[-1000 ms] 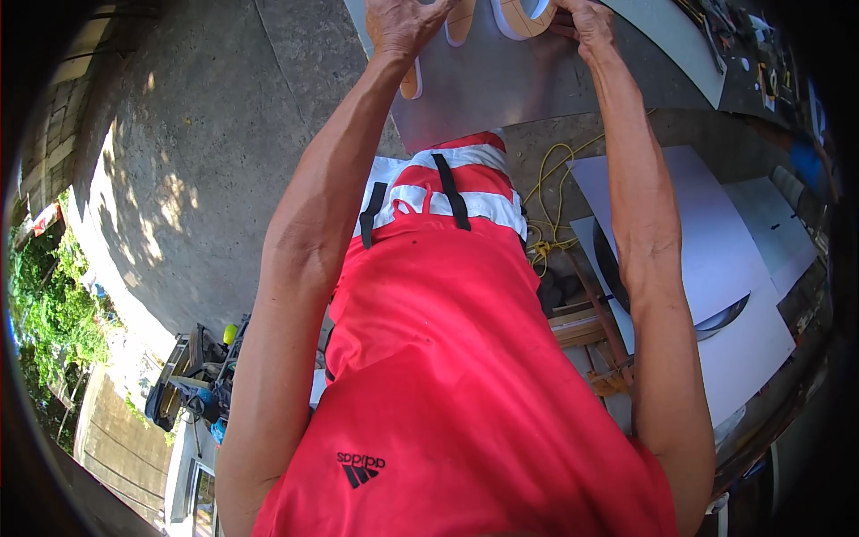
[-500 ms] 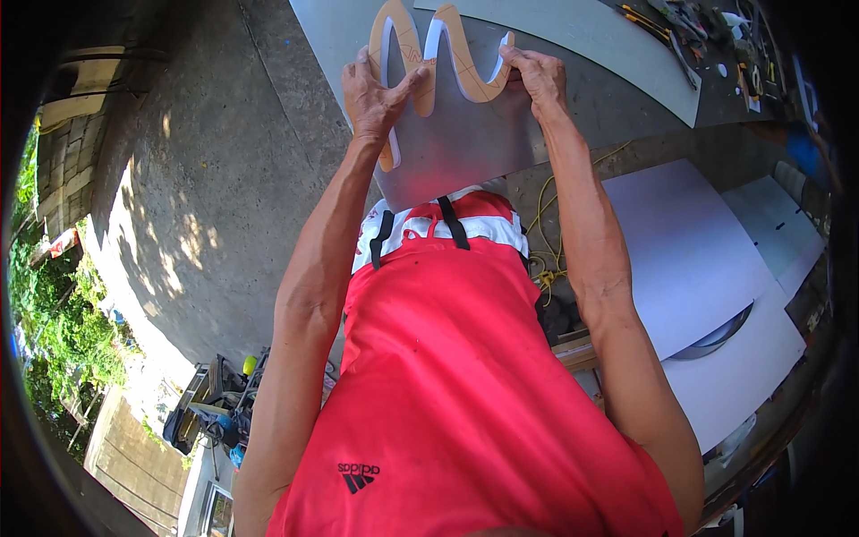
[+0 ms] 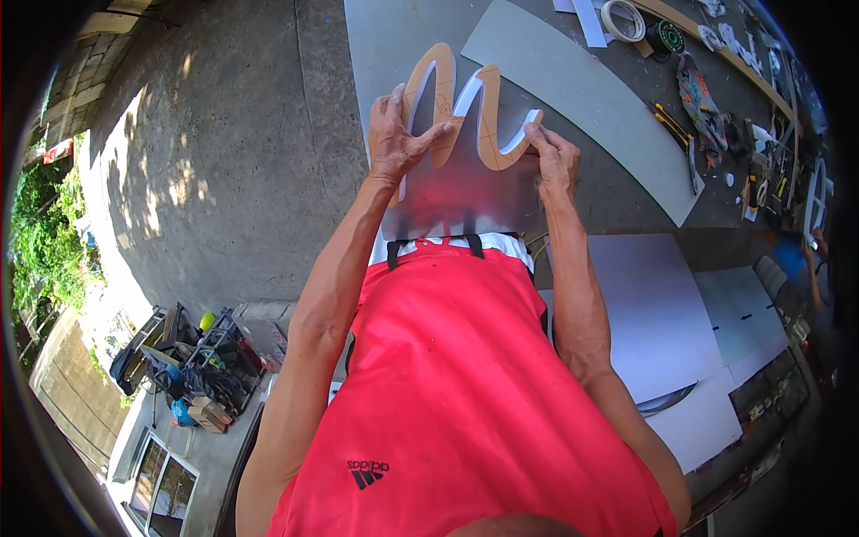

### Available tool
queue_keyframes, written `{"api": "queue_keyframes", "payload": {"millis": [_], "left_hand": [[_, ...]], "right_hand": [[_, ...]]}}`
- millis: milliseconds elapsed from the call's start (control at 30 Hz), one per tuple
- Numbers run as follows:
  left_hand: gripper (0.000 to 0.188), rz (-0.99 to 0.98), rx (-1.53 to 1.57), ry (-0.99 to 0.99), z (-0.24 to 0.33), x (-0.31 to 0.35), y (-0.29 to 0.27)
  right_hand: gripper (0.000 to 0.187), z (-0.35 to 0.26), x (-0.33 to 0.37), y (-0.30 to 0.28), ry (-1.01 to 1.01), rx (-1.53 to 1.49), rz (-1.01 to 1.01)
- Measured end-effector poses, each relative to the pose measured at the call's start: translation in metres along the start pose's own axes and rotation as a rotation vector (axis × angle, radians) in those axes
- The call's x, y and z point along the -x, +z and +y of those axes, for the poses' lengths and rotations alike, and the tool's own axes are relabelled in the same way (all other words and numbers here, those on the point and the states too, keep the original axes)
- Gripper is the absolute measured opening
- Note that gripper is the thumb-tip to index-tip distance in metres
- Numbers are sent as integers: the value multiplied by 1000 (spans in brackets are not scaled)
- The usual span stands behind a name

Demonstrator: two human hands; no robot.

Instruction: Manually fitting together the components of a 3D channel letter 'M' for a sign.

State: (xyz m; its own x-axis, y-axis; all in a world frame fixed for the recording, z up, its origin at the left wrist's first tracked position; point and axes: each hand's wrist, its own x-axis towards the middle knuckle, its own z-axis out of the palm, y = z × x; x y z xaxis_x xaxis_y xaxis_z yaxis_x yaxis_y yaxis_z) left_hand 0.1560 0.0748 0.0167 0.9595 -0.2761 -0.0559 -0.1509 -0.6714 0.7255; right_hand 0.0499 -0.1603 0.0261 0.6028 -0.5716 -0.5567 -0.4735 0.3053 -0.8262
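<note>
A wavy, script-letter-shaped cutout point(image 3: 489, 107) with a tan top face and white edges lies over a shiny grey sheet point(image 3: 470, 204) at the table's near edge. Red lines are drawn on its face. My left hand point(image 3: 401, 141) grips its left stroke, the thumb reaching across toward the middle and the fingers along the outer side. At the right tip, my right hand point(image 3: 557, 159) pinches the end of the curl between thumb and fingers. The left stroke's lower part is partly hidden behind my left hand and wrist.
A large pale sheet point(image 3: 573, 98) lies on the table point(image 3: 617, 166) beyond the cutout. Tape rolls point(image 3: 624, 21), yellow-handled cutters point(image 3: 671, 123) and a crumpled cloth point(image 3: 701, 103) sit at the far right. White panels point(image 3: 635, 313) stand below right. Concrete floor point(image 3: 242, 161) extends left.
The view has shifted, so the cutout and both hands appear lower and slightly farther right. More of the table's far side shows. Both hands keep their places on the cutout.
</note>
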Motion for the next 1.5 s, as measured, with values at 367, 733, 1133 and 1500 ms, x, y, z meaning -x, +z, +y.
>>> {"api": "queue_keyframes", "payload": {"millis": [367, 733, 1133, 1500], "left_hand": [[94, 19, 25, 19, 7, -4, -8], [93, -4, 76, -15, 3, -10, -15], [98, -40, 95, -71, 5, -9, -13], [42, -172, 507, -569, -29, 40, -86]], "right_hand": [[44, 0, 1, -11, 144, 106, 19], [44, -17, -3, -13, 272, 92, -2], [47, -15, 1, -14, 277, 119, -10], [48, -9, -8, -23, 251, 70, -12]]}}
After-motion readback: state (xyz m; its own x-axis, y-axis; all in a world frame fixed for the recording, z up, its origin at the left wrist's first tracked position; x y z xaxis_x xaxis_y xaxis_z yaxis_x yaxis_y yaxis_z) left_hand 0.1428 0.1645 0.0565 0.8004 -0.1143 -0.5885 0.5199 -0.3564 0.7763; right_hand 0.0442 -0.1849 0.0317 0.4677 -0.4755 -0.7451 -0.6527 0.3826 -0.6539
